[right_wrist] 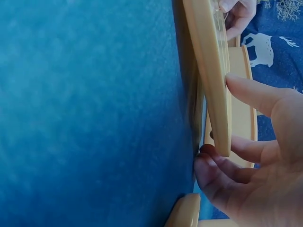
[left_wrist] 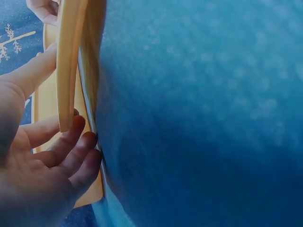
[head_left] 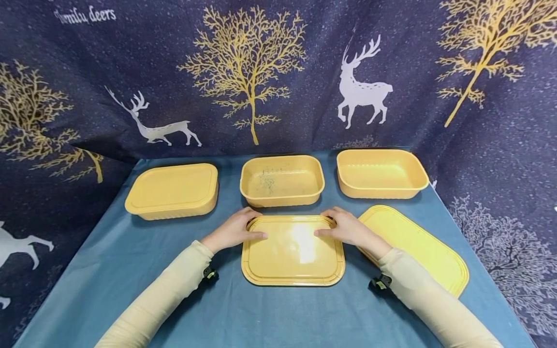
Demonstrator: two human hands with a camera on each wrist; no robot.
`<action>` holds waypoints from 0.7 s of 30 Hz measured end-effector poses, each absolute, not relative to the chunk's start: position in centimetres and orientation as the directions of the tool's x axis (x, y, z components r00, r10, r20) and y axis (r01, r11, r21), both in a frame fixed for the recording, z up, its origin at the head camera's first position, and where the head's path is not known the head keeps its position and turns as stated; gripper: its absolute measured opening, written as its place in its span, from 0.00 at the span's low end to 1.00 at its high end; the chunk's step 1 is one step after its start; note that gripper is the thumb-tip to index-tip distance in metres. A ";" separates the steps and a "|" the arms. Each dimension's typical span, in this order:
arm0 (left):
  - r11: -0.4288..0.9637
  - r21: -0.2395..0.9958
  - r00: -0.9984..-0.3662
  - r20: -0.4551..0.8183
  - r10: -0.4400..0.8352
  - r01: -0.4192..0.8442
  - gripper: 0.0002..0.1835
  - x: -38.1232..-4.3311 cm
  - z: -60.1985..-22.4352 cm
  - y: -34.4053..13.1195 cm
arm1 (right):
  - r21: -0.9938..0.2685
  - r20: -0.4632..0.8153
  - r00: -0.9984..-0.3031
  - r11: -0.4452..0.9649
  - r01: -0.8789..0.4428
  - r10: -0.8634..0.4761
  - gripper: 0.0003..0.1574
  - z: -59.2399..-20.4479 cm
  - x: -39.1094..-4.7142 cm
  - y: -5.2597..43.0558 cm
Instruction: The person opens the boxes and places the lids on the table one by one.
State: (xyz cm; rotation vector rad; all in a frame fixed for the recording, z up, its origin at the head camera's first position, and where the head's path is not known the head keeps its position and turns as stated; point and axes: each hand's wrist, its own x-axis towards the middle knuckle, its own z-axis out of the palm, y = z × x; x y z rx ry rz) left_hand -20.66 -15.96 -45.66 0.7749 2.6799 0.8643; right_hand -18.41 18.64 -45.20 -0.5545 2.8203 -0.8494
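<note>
Both hands hold one yellow rectangular lid with rounded corners, in front of the middle box. My left hand grips its far left corner, thumb on top and fingers beneath. At the far right corner my right hand pinches it the same way. Both wrist views show the lid edge-on, raised off the cloth at the hands' side. Just beyond it stands an uncovered yellow box with dark specks on its inner floor. In the right wrist view the right thumb presses the lid's face.
A yellow box with its lid on stands at the back left. Another uncovered box is at the back right. A second lid lies slanted on the blue cloth, partly under the right forearm. A patterned dark curtain hangs behind.
</note>
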 end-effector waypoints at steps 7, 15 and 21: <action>0.704 0.574 -0.832 -0.069 0.550 0.418 0.37 -20.7 -45.6 -15.8 | -0.554 -0.037 -0.913 0.768 -0.320 -0.407 0.41 -45.1 -18.6 18.6; 0.703 0.559 -0.818 -0.074 0.570 0.439 0.38 -20.8 -45.5 -15.6 | -0.521 -0.063 -0.913 0.794 -0.314 -0.403 0.44 -45.1 -18.5 18.6; 0.710 0.550 -0.819 -0.080 0.568 0.439 0.37 -20.6 -45.4 -15.6 | -0.515 -0.069 -0.912 0.798 -0.315 -0.405 0.43 -45.0 -18.5 18.6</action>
